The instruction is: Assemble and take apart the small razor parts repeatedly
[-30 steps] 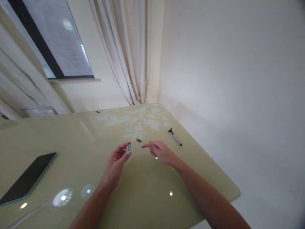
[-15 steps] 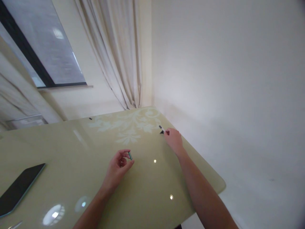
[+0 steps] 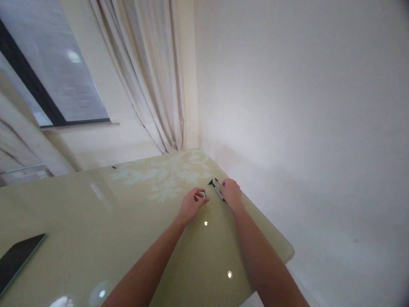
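Note:
A razor point(image 3: 216, 189) with a black head and pale handle lies near the far right edge of the glossy green table point(image 3: 96, 238). My right hand point(image 3: 231, 191) rests beside it, fingers curled at a small dark piece close to the razor's head. My left hand point(image 3: 192, 202) is stretched forward just left of the razor, thumb and fingers pinched on a small green cartridge that barely shows at the fingertips.
A dark tablet point(image 3: 17, 260) lies flat at the left edge of the table. Cream curtains point(image 3: 153, 76) hang behind the far corner, with a window point(image 3: 47, 64) to the left. The white wall runs along the table's right edge.
My left hand has moved forward and right with the green cartridge, up to the razor. My right hand has settled beside the razor's handle. The view has shifted, pushing the tablet further left.

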Tool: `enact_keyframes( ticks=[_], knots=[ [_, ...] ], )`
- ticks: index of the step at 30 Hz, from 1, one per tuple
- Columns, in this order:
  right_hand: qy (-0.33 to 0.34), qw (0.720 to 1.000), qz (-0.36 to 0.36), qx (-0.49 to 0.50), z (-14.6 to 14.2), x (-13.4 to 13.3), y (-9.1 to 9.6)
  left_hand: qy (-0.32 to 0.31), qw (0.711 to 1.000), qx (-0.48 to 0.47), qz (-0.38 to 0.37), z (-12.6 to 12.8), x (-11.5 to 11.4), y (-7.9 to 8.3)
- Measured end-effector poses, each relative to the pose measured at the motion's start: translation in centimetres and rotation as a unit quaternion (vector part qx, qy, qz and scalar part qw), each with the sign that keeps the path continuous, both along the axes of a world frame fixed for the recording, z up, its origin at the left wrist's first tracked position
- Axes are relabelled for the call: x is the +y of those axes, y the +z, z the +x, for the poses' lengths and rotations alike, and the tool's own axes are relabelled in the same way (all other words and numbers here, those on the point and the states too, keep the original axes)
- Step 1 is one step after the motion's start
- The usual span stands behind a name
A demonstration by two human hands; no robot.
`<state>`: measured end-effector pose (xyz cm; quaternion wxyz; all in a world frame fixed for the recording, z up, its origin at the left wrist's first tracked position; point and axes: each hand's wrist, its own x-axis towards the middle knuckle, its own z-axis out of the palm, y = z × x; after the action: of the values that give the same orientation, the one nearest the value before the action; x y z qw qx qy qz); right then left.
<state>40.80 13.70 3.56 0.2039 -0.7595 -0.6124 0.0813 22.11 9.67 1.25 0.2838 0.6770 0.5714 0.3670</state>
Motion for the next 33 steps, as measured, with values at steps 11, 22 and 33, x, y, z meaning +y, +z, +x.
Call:
enact_keyframes(
  ticks=[11, 22, 33],
  knots=[
    [0.004, 0.999, 0.034, -0.004, 0.2, 0.1, -0.7, 0.070, 0.977, 0.196, 0.035, 2.2, 0.5, -0.7],
    [0.053, 0.995, 0.075, -0.043, -1.3, -0.4, 0.1, 0.030, 0.978, 0.199, 0.062, 0.2, -1.4, -0.1],
    [0.099, 0.995, 0.030, -0.008, -2.6, -0.4, -0.6, 0.179, 0.938, 0.298, 0.001, -20.0, -8.9, -0.4]
  ],
)
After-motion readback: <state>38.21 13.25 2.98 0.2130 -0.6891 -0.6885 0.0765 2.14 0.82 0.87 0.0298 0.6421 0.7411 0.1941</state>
